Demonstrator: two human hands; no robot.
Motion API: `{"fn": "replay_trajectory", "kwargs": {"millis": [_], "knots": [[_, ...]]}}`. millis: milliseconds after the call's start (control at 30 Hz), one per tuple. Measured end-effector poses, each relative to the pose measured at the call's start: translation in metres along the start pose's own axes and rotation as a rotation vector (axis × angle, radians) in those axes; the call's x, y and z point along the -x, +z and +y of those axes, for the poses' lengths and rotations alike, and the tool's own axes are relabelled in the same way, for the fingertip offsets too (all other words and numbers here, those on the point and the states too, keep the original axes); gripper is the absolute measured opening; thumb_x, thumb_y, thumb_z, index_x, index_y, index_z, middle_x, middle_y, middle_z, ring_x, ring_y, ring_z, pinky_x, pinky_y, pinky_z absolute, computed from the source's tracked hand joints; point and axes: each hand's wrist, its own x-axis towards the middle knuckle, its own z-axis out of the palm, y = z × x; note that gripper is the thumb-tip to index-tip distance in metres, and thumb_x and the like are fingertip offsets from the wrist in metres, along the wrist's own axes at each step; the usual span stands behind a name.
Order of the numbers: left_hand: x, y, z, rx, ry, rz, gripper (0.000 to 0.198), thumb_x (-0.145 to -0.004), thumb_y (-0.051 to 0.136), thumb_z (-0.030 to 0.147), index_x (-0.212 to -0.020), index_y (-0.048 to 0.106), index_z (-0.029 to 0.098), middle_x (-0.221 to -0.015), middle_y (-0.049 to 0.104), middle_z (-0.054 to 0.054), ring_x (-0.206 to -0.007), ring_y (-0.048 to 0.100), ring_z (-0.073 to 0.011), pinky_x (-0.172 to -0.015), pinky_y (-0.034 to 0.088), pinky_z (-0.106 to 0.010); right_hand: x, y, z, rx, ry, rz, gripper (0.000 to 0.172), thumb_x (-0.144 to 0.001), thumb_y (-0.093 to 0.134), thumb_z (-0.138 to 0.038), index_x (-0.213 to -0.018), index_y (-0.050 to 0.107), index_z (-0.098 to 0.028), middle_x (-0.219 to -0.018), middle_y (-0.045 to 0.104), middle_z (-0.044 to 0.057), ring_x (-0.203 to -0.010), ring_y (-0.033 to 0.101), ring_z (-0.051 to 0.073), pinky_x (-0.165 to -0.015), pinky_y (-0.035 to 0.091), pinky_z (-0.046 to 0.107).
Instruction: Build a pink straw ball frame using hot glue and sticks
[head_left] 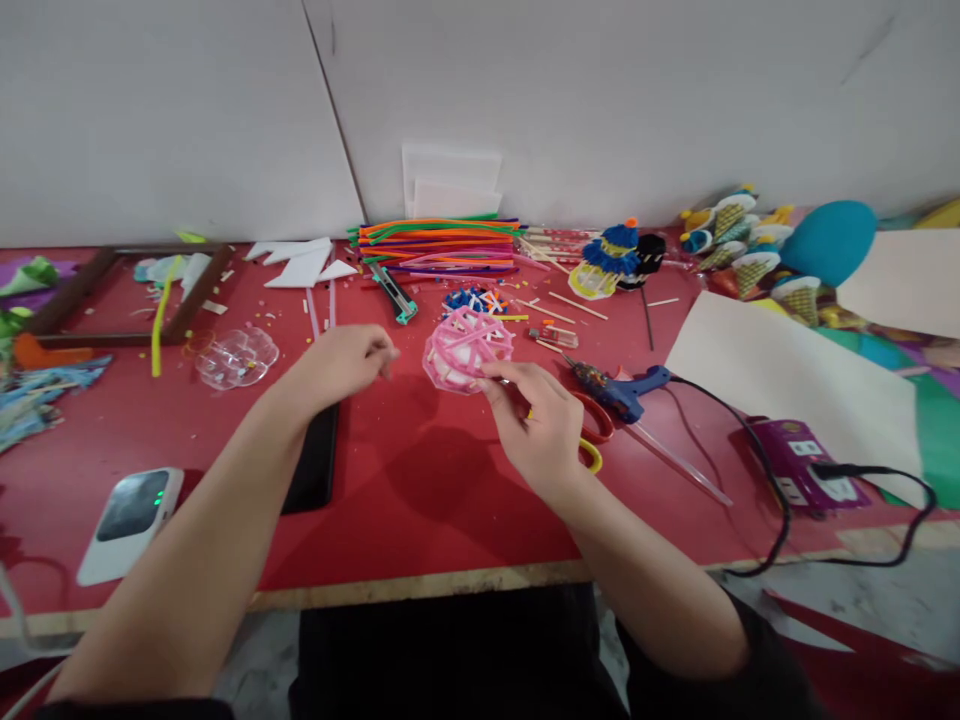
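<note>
A pink lattice-like craft piece (466, 350), made of criss-crossing strips with white showing inside, sits on the red table. My right hand (536, 425) pinches its right edge between thumb and fingers. To the left of the piece, apart from it, my left hand (341, 368) hovers with its fingers bent together; whether anything tiny is in them cannot be made out. Scissors (596, 420) with red and yellow handles lie partly hidden behind my right hand. Just beyond the piece is a small heap of blue, white and orange bits (476, 299).
A blue glue gun (619, 390) is corded to a purple power strip (806, 465) at right. Pipe cleaners (439, 245) and a green cutter (394, 292) lie behind. A black tablet-like slab (311, 465), a clear palette (238, 358) and a white device (131, 520) are at left.
</note>
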Motion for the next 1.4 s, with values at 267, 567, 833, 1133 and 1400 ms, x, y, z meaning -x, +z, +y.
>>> {"fn": "replay_trajectory", "kwargs": {"millis": [267, 567, 833, 1133, 1400], "knots": [[-0.062, 0.024, 0.001, 0.091, 0.114, 0.244, 0.014, -0.079, 0.072, 0.032, -0.072, 0.077, 0.021, -0.077, 0.080, -0.006, -0.079, 0.071, -0.0214, -0.072, 0.050, -0.026, 0.002, -0.001, -0.006, -0.151, -0.217, 0.006, 0.018, -0.095, 0.062, -0.014, -0.103, 0.073, -0.026, -0.087, 0.080, 0.001, -0.082, 0.076, 0.017, -0.077, 0.064, 0.031], [-0.081, 0.037, 0.026, 0.194, 0.261, 0.068, 0.028, -0.068, 0.082, 0.020, -0.096, 0.082, 0.021, -0.110, 0.081, -0.011, -0.109, 0.075, -0.0286, -0.097, 0.055, -0.035, 0.004, 0.003, -0.001, -0.111, -0.189, 0.004, 0.017, -0.095, 0.062, -0.015, -0.103, 0.073, -0.024, -0.089, 0.080, 0.004, -0.084, 0.077, 0.019, -0.079, 0.065, 0.033], [-0.078, 0.032, 0.022, 0.125, 0.281, 0.079, 0.017, -0.082, 0.062, 0.021, -0.085, 0.079, 0.017, -0.094, 0.081, -0.009, -0.108, 0.072, -0.0280, -0.106, 0.049, -0.038, 0.004, 0.004, 0.000, -0.078, -0.184, -0.021, 0.017, -0.096, 0.060, -0.015, -0.103, 0.073, -0.025, -0.090, 0.080, 0.004, -0.085, 0.077, 0.019, -0.080, 0.065, 0.034], [-0.062, 0.025, 0.017, 0.291, 0.191, 0.043, 0.035, -0.094, 0.049, 0.030, -0.079, 0.078, 0.018, -0.079, 0.080, -0.008, -0.084, 0.076, -0.0226, -0.089, 0.053, -0.032, 0.006, 0.007, 0.000, -0.084, -0.180, -0.046, 0.016, -0.096, 0.061, -0.014, -0.102, 0.072, -0.024, -0.089, 0.080, 0.004, -0.085, 0.077, 0.019, -0.079, 0.064, 0.033], [0.007, 0.023, 0.006, 0.331, 0.347, 0.321, 0.040, -0.105, 0.043, 0.045, -0.121, 0.068, 0.018, -0.110, 0.080, -0.011, -0.095, 0.075, -0.0199, -0.092, 0.055, -0.030, 0.007, 0.008, 0.001, -0.083, -0.176, -0.075, 0.016, -0.094, 0.062, -0.011, -0.101, 0.072, -0.022, -0.088, 0.080, 0.004, -0.084, 0.076, 0.018, -0.080, 0.064, 0.031]]}}
